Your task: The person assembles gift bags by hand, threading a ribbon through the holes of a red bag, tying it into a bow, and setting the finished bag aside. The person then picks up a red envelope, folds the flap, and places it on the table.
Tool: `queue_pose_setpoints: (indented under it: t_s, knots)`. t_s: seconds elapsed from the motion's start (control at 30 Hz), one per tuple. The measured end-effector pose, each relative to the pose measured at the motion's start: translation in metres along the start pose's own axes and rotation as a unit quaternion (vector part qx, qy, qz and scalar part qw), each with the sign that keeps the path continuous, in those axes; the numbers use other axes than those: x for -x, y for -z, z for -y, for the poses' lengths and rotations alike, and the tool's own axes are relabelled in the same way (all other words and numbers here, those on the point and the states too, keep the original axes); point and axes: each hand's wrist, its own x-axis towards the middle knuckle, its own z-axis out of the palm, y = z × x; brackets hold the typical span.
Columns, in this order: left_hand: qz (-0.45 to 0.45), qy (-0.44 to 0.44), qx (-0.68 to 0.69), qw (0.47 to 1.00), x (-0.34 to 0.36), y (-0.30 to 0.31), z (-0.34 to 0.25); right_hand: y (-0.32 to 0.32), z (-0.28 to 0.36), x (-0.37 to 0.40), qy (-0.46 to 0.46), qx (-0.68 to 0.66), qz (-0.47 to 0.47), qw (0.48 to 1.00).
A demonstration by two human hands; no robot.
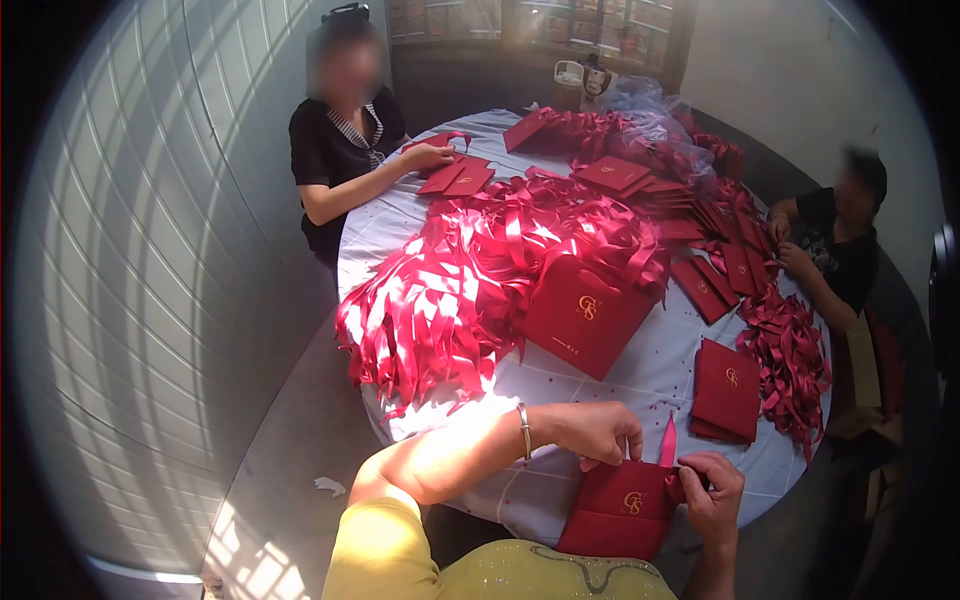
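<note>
A red paper gift bag with gold lettering lies flat at the table's near edge, in front of my body. My left hand is closed at its top edge, fingers bent down against it. At the bag's upper right corner my right hand pinches a red ribbon, one end of which sticks up between my hands. Part of the ribbon is hidden behind my right fingers. A short stack of red bags lies just beyond my right hand.
A large heap of red ribbons covers the middle of the round table, a big red bag against it. More ribbons lie at right. One person handles bags at far left, another sits at right.
</note>
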Motion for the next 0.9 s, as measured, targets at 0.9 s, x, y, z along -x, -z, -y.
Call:
queue_pose_setpoints:
  t_s: [0.9]
  knots:
    - [-0.008,0.063,-0.042,0.997,0.001,-0.002,-0.003,-0.022,-0.014,-0.018,-0.001,-0.021,0.068,0.997]
